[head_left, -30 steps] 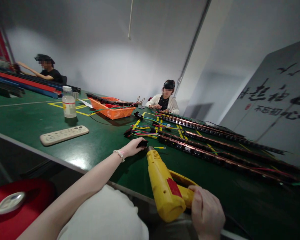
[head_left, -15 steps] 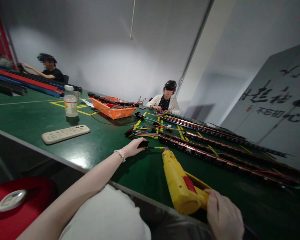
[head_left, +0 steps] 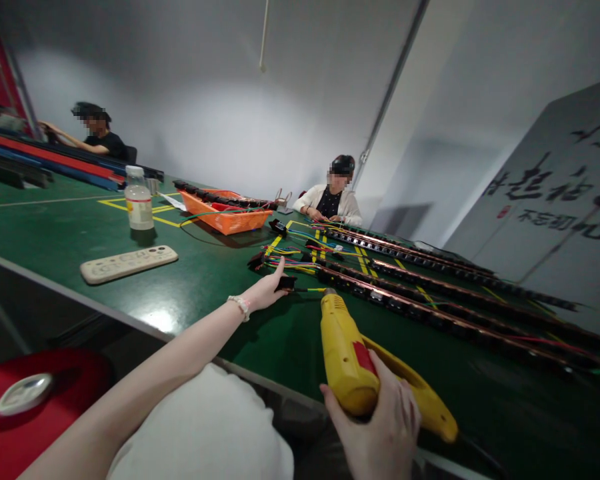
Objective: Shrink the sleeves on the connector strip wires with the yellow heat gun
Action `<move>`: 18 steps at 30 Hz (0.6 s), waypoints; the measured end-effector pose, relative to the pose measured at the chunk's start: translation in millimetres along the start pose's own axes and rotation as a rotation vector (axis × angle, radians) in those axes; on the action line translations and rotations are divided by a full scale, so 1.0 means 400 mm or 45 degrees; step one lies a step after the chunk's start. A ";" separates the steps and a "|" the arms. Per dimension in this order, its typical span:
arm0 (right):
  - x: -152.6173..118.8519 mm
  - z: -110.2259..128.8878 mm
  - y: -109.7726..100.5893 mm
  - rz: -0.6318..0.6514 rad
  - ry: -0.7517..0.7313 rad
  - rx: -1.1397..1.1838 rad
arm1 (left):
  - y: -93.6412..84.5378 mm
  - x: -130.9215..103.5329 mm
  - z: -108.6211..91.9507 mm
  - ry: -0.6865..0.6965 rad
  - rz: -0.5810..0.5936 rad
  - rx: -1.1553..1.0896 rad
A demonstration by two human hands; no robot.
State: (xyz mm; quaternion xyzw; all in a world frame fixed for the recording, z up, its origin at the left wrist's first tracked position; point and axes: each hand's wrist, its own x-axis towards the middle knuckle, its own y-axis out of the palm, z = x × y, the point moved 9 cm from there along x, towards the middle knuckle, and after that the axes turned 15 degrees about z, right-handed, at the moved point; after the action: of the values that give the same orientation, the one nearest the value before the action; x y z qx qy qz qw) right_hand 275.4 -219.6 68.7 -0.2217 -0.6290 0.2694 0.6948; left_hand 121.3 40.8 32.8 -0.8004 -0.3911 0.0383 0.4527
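Observation:
A yellow heat gun [head_left: 343,350] with a red label lies low over the green table, its nozzle pointing away from me. My right hand [head_left: 383,420] curls round the rear of its body, and the looped handle shows to the right of my fingers. In my left hand [head_left: 266,288] is a black connector [head_left: 286,283], one finger raised above it. From the connector a thin dark lead with a yellow end [head_left: 316,290] runs right to the nozzle tip. Whether that end touches the nozzle I cannot tell.
Long black strips with copper-coloured bars [head_left: 405,303] and coloured wires [head_left: 300,265] cover the right side. An orange basket [head_left: 225,221], a bottle [head_left: 139,207] and a beige remote-like object [head_left: 130,263] stand left. Two people sit across the table. A red stool [head_left: 75,400] is below.
My right hand has shifted from the handle to the back of the heat gun's body. A finger of my left hand has lifted while it keeps the connector.

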 end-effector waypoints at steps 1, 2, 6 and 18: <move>0.000 0.006 0.002 -0.022 0.012 0.011 | -0.001 0.000 0.000 -0.002 0.004 0.011; 0.000 0.013 0.004 -0.037 0.016 0.025 | -0.002 0.000 0.000 0.001 0.003 0.024; -0.004 0.030 0.010 -0.053 0.024 0.086 | -0.008 -0.002 -0.005 0.041 -0.002 0.045; -0.017 0.117 0.029 0.026 -0.089 0.306 | -0.018 -0.003 -0.009 0.072 -0.043 0.023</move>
State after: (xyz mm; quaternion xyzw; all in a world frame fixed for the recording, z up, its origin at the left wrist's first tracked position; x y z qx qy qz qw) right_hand 227.3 -216.7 61.1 -0.1335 -0.6136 0.3575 0.6913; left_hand 117.8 39.5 40.2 -0.7903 -0.3914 0.0114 0.4714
